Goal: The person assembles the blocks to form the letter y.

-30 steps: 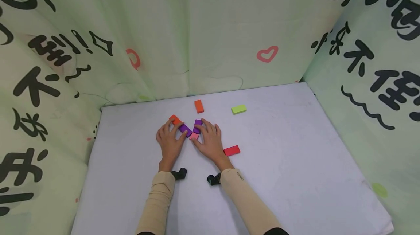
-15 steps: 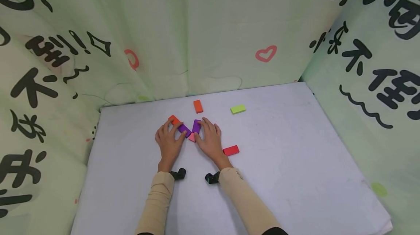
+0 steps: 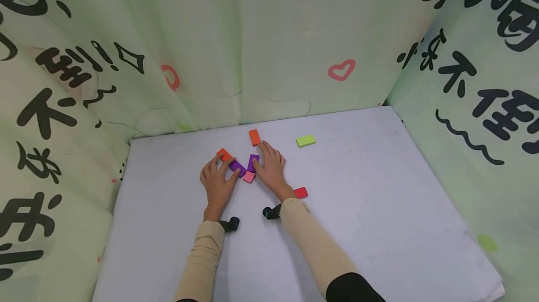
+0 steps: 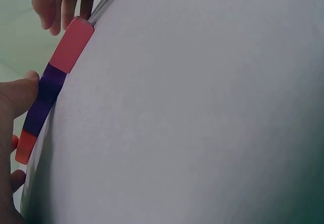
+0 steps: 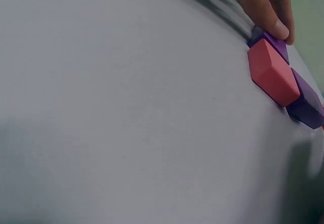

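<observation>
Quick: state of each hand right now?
Left hand: holding the left purple block, pinched.
Right hand: open, thumb touching the right purple block.

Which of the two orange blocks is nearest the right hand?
The far orange block, nearer the back of the table, just beyond the right hand. The other orange block lies at the left hand, end to end with a purple block.

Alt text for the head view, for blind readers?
A person's left grip holds an orange block and a purple block, end to end on a table; the right grip touches a second purple block, near another orange block. A pink block lies at the purples' near ends, a green block and a red block farther right.
</observation>
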`<state>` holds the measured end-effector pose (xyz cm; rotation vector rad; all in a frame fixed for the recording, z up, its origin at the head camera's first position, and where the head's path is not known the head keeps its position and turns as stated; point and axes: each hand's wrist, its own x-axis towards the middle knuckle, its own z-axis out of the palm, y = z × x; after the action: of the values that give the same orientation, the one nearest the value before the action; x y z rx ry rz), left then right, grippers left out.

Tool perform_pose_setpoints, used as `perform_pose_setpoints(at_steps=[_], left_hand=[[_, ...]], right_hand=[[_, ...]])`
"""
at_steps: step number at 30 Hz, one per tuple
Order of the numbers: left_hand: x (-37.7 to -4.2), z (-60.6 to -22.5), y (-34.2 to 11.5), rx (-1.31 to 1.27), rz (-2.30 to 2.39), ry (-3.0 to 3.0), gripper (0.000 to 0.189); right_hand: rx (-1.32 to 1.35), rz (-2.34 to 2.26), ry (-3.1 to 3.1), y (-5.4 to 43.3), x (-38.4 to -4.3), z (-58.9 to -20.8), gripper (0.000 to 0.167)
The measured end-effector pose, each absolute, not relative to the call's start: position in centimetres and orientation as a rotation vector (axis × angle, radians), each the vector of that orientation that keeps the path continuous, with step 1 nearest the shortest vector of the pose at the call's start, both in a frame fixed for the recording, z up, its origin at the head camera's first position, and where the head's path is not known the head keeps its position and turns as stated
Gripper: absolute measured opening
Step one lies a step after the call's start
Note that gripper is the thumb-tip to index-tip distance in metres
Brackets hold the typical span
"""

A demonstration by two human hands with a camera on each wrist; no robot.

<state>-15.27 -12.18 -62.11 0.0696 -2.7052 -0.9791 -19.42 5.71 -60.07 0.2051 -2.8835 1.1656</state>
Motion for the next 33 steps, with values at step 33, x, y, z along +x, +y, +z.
perform_pose_setpoints(at_steps=[33], left_hand=[[-15.1, -62.0, -12.1, 0.059, -0.993, -2.684, 0.039]], right_hand=[[0.155, 1.077, -3.027, 5.8, -23.1, -58.4, 0.05]])
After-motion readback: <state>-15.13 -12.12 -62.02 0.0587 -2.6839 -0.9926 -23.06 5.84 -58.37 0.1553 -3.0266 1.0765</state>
